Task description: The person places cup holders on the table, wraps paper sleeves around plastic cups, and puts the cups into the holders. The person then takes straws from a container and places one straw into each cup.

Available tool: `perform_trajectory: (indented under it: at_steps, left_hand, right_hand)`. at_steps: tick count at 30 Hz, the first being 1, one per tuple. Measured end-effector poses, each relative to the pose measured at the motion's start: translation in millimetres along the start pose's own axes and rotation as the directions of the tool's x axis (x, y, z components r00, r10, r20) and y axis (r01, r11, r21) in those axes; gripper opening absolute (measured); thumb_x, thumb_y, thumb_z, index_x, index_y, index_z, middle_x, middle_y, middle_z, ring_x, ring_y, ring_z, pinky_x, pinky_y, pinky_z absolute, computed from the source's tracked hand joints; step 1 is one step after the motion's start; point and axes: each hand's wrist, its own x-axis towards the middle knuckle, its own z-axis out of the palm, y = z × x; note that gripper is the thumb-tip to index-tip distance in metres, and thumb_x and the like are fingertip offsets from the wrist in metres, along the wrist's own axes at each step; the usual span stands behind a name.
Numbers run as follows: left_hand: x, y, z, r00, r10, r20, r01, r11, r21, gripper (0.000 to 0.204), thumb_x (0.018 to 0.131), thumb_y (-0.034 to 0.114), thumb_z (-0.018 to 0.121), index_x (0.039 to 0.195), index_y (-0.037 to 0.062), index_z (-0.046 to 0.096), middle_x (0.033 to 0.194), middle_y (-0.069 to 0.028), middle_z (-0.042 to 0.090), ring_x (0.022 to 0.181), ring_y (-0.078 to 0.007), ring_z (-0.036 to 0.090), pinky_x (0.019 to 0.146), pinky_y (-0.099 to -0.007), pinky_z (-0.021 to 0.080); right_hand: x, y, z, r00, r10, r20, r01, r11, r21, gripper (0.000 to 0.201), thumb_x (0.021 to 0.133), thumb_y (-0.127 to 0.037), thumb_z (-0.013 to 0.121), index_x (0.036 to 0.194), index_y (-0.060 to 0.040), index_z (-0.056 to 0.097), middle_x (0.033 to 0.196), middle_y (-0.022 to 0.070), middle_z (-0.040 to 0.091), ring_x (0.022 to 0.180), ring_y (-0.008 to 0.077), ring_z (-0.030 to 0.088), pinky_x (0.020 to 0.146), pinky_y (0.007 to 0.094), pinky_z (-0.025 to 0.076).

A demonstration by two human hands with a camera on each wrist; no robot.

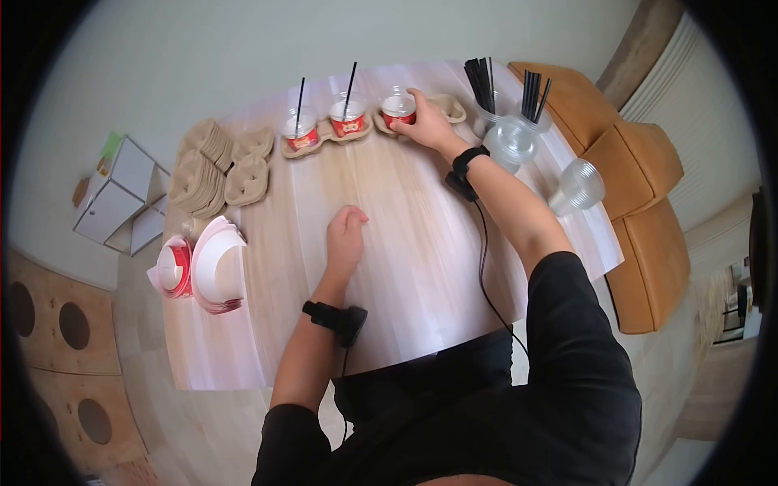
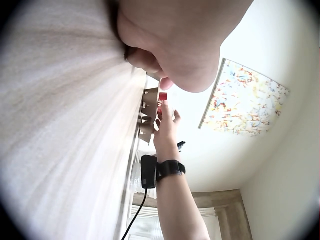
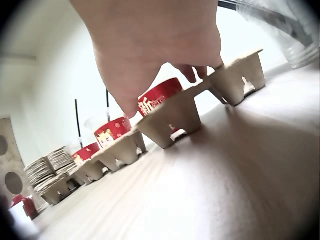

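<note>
My right hand (image 1: 425, 125) is at the far side of the table, thumb and fingers round a red and white cup (image 1: 398, 112) with a clear top. That cup sits in one hollow of a brown carrier (image 1: 447, 107); the other hollow is empty. In the right wrist view the thumb lies by the red cup (image 3: 161, 95), above the carrier (image 3: 172, 120). To its left, two red cups (image 1: 348, 123) (image 1: 302, 138) with black straws stand in another carrier (image 1: 327, 139). My left hand (image 1: 346, 239) rests on the table, fingers loosely curled, holding nothing.
Stacked carriers (image 1: 194, 178) stand at the far left, with red and pink paper stacks (image 1: 217, 263) nearer. On the right are black straws (image 1: 480, 81) in clear cups, clear lids or cups (image 1: 515, 139) and a tipped clear cup stack (image 1: 579, 186). A cable (image 1: 484, 275) hangs from my right wrist.
</note>
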Motion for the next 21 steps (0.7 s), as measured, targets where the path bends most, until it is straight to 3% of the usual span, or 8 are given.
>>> perform_trajectory:
  at_steps: [4,6,9,10,12,14,15,21]
  left_hand:
    - [2.4,-6.1,-0.6,0.999,-0.018,-0.029,0.019,1.000,0.010,0.021,0.090,0.012,0.043,0.076,0.0030,0.056,0.065,0.0008,0.047,0.061,-0.0073,0.041,0.058,-0.0232,0.035]
    - [4.2,-3.5,-1.6,0.999,-0.044,-0.032,0.044,0.999,-0.007,0.021,0.090,0.012,0.043,0.076,0.0031,0.056,0.065,0.0013,0.047,0.060,-0.0071,0.040,0.057,-0.0233,0.034]
    - [5.9,-6.1,-3.1,0.997,-0.076,-0.029,0.074,0.996,-0.046,0.022,0.090,0.013,0.043,0.075,0.0032,0.055,0.064,0.0023,0.046,0.060,-0.0066,0.040,0.057,-0.0233,0.034]
    - [6.2,-7.7,-3.2,0.997,-0.079,-0.023,0.077,0.994,-0.071,0.022,0.091,0.013,0.043,0.075,0.0034,0.055,0.064,0.0029,0.046,0.059,-0.0062,0.039,0.056,-0.0232,0.033]
    - [7.8,-9.9,-2.3,0.998,-0.063,-0.029,0.061,0.995,-0.077,0.023,0.091,0.013,0.042,0.075,0.0036,0.055,0.063,0.0034,0.044,0.058,-0.0058,0.037,0.055,-0.0231,0.032]
    - [7.4,-5.5,-2.8,0.998,-0.046,-0.040,0.042,0.996,-0.084,0.024,0.092,0.013,0.042,0.075,0.0039,0.055,0.062,0.0038,0.042,0.057,-0.0053,0.036,0.053,-0.0229,0.030]
    - [6.3,-3.2,-4.4,0.994,-0.106,-0.021,0.103,0.988,-0.115,0.023,0.092,0.014,0.042,0.075,0.0047,0.055,0.060,0.0044,0.040,0.055,-0.0049,0.035,0.050,-0.0228,0.028]
    - [5.6,10.5,-6.5,0.978,-0.208,0.033,0.209,0.933,-0.292,0.019,0.092,0.016,0.045,0.079,0.0072,0.055,0.058,0.0058,0.037,0.050,-0.0041,0.033,0.043,-0.0220,0.023]
  right_hand:
    - [-8.6,-17.0,-38.6,0.999,-0.014,-0.050,0.013,1.000,-0.024,0.076,0.073,-0.039,0.073,0.133,-0.0034,0.043,0.111,0.0240,0.063,0.102,0.0380,0.062,0.087,0.0415,0.049]
    - [-3.5,-23.0,-78.6,0.999,0.008,-0.034,-0.012,0.992,-0.123,0.063,0.075,-0.039,0.070,0.124,-0.0024,0.053,0.107,0.0208,0.065,0.099,0.0355,0.063,0.084,0.0408,0.050]
    - [19.9,-2.3,-119.7,0.957,-0.067,-0.282,-0.028,0.947,-0.319,0.042,0.077,-0.035,0.070,0.102,-0.0013,0.062,0.093,0.0174,0.068,0.085,0.0307,0.066,0.075,0.0390,0.052]
    - [22.3,2.3,-128.2,0.957,-0.066,-0.282,-0.029,0.947,-0.319,0.042,0.077,-0.035,0.070,0.102,-0.0013,0.062,0.093,0.0174,0.068,0.085,0.0307,0.066,0.075,0.0390,0.052]
    - [27.8,9.1,-140.7,0.991,0.122,-0.062,-0.136,0.820,-0.556,0.039,0.078,-0.034,0.070,0.098,-0.0013,0.063,0.092,0.0157,0.068,0.086,0.0301,0.066,0.074,0.0390,0.052]
    - [31.8,18.9,-140.3,0.985,0.172,-0.029,-0.158,0.815,-0.558,0.035,0.078,-0.033,0.068,0.097,-0.0038,0.065,0.095,0.0147,0.069,0.088,0.0305,0.066,0.076,0.0402,0.052]
    - [33.9,23.8,-138.9,0.975,0.224,0.005,-0.183,0.806,-0.562,0.032,0.078,-0.032,0.067,0.096,-0.0063,0.067,0.097,0.0137,0.069,0.090,0.0310,0.066,0.077,0.0413,0.052]
    - [34.7,34.0,-130.3,0.987,0.147,-0.057,-0.156,0.845,-0.511,0.027,0.080,-0.031,0.066,0.092,-0.0076,0.068,0.093,0.0128,0.069,0.090,0.0319,0.065,0.077,0.0418,0.052]
